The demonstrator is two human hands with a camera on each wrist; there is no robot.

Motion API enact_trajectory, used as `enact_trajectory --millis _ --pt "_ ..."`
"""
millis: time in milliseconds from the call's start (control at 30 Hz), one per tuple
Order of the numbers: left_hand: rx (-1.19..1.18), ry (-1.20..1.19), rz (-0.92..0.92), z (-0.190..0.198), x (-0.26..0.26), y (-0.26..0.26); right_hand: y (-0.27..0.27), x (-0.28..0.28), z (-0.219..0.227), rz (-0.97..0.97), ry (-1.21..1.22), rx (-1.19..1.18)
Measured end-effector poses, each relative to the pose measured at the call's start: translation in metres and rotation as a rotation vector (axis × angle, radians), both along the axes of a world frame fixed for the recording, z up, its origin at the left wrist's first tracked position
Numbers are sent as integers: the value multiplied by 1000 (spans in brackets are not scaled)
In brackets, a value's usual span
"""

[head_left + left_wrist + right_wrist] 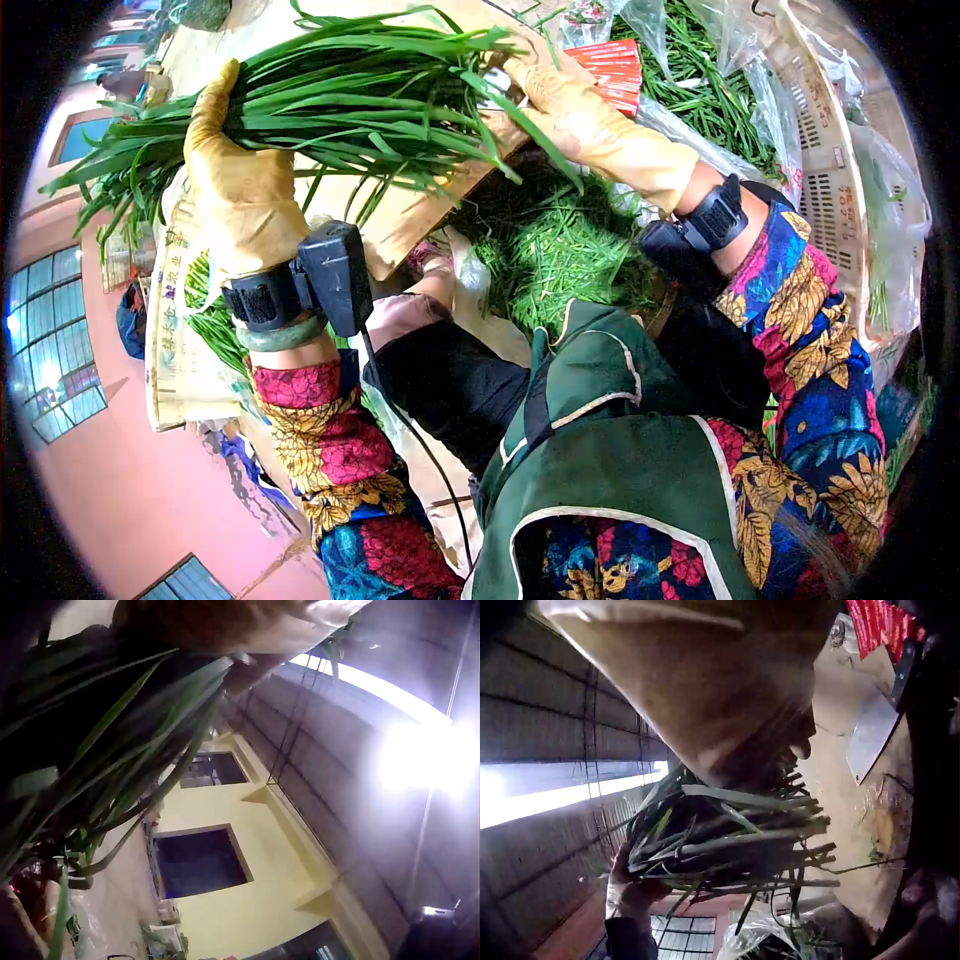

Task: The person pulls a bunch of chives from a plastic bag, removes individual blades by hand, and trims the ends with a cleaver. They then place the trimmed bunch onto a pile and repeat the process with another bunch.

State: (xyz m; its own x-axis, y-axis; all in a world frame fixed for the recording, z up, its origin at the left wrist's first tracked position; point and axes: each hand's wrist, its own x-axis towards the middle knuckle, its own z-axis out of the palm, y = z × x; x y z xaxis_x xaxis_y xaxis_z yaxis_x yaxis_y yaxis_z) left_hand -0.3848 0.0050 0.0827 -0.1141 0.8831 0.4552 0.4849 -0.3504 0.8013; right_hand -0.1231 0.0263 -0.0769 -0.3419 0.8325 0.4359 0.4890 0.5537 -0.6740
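A thick bunch of long green leaves (350,100) is held up sideways above a wooden board (420,215). My gloved left hand (240,185) grips its leafy left part, thumb up in front of the leaves. At the bunch's right end is my gloved right hand (560,105), its fingers partly hidden; in the right wrist view the right hand (705,690) holds the bunch (735,832) near its cut stem ends. The left wrist view shows the left hand (247,626) over the dark leaves (112,735).
A cleaver (874,731) lies on the board beside red printed strips (610,75). Loose green trimmings (560,250) are piled below the board. Plastic bags with greens (720,110) stand at the right, by a pale plastic crate (830,190). A printed sack (180,330) is at the left.
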Motion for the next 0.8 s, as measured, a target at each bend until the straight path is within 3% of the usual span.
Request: enact_trajectory --millis 33,67,100,133,233,267,300,333,400,433,467,567,633,667,733,767,800 --pt "-3 10 -15 0 0 0 -3 -1 13 32 -111 -192" --pt "28 231 55 1 5 -1 0 -4 0 125 -103 -311" --pt "8 140 44 0 1 1 3 -7 -13 219 -93 -432" --pt "-10 48 33 -1 -5 5 -9 2 27 178 -260 -288" --pt "17 124 8 0 1 -5 -2 0 19 16 -110 -178" --pt "17 81 37 -1 6 -5 4 -4 5 292 165 -648" --pt "18 38 65 -2 13 -6 -3 1 20 394 42 -544" --pt "13 -3 -9 -1 6 -6 0 -1 9 453 220 -695" --pt "38 84 -2 -1 8 -8 -2 -5 11 399 274 -685" --pt "53 127 4 -1 9 -9 -4 -3 14 294 148 -520" --pt "33 60 19 -4 -1 -3 -7 -1 23 342 305 -596" --pt "80 60 54 -4 -3 0 -8 6 41 457 305 -810" --pt "53 62 105 -9 0 -6 -9 0 27 597 549 -794" --pt "46 60 132 -9 2 -8 -13 10 47 644 492 -957" --pt "45 51 171 -11 8 -11 -8 11 40 736 497 -926" --pt "41 95 211 -12 12 -16 -7 15 38 805 574 -1037" --pt "2 -265 153 -17 7 -9 0 21 42 827 353 -1022"
